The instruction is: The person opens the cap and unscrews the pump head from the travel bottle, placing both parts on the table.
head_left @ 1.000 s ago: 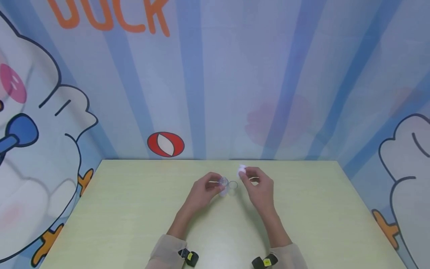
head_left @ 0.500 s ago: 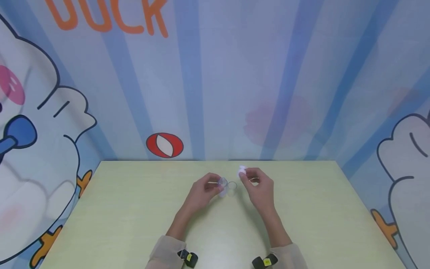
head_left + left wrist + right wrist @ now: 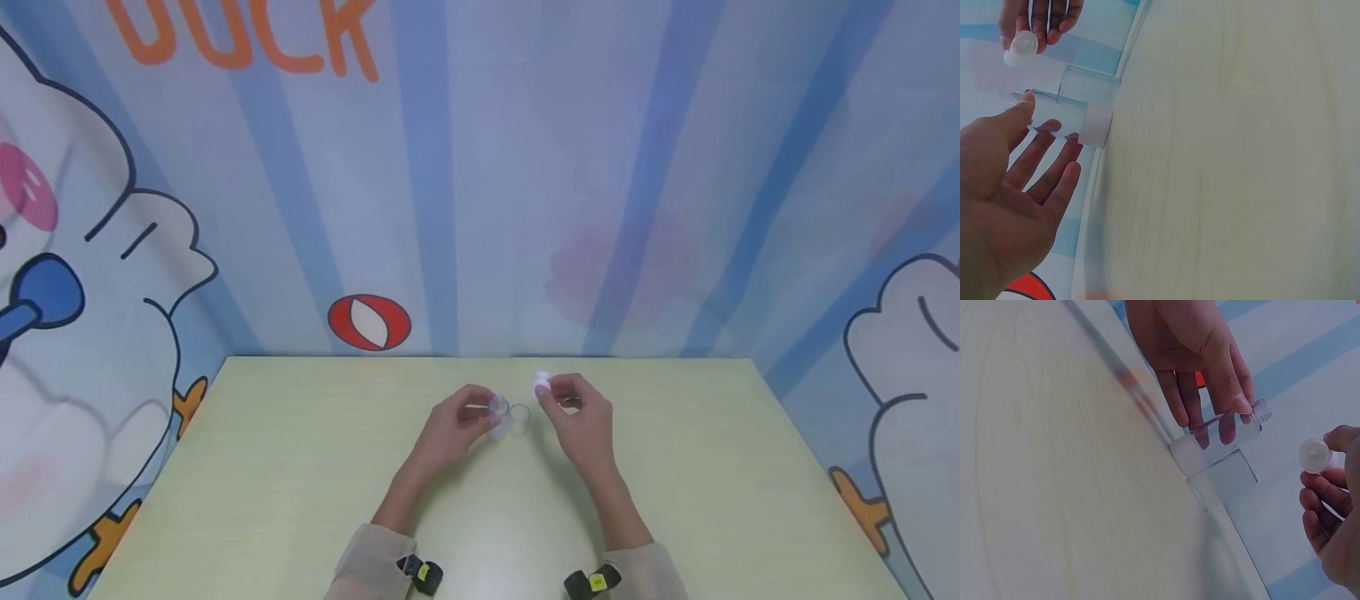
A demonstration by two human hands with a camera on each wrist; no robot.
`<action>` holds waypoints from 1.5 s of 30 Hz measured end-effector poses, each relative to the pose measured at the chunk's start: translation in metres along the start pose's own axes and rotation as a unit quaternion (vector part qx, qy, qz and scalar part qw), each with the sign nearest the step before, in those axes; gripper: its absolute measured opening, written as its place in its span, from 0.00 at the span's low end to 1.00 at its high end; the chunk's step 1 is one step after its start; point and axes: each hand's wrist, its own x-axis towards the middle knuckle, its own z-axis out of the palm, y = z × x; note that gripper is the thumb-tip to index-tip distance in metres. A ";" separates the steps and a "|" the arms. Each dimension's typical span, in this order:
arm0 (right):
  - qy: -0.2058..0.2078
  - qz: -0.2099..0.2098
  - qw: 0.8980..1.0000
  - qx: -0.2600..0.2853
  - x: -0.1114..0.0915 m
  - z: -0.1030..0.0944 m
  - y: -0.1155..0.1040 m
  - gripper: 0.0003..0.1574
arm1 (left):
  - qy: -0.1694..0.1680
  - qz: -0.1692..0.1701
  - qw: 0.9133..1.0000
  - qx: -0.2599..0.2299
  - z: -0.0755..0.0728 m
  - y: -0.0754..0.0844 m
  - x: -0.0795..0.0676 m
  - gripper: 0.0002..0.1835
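My left hand [image 3: 452, 429] grips a small clear bottle [image 3: 1063, 117] between thumb and fingers. The bottle stands upright on the table, its threaded neck [image 3: 1262, 411] uncovered and its lowest part whitish; whether that is liquid or a base I cannot tell. Close beside it, on its right in the head view, a clear open-topped cylinder [image 3: 1225, 480], like an overcap, stands on the table. Up and to the right, my right hand [image 3: 583, 421] pinches a small white cap [image 3: 1316, 455] between thumb and fingers, held in the air apart from the bottle. The cap's round underside shows in the right wrist view.
The pale wooden table [image 3: 262, 467] ends at a blue striped cloth backdrop [image 3: 502, 208] just beyond the hands. Similar printed cloth with cartoon figures closes off both sides. A wrist camera [image 3: 422, 575] sits at the left sleeve, another camera [image 3: 592, 582] at the right.
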 end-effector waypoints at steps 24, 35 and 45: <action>-0.011 0.019 1.000 -0.012 0.001 0.001 0.009 0.12 | 0.007 0.000 1.000 0.001 0.000 0.001 -0.001 0.16; -0.013 0.022 1.000 -0.018 0.001 0.002 0.009 0.12 | 0.007 0.004 1.000 -0.001 0.000 0.001 0.000 0.16; -0.018 0.039 0.999 -0.028 0.000 0.004 0.011 0.12 | 0.007 -0.008 1.000 0.008 0.000 0.007 -0.002 0.16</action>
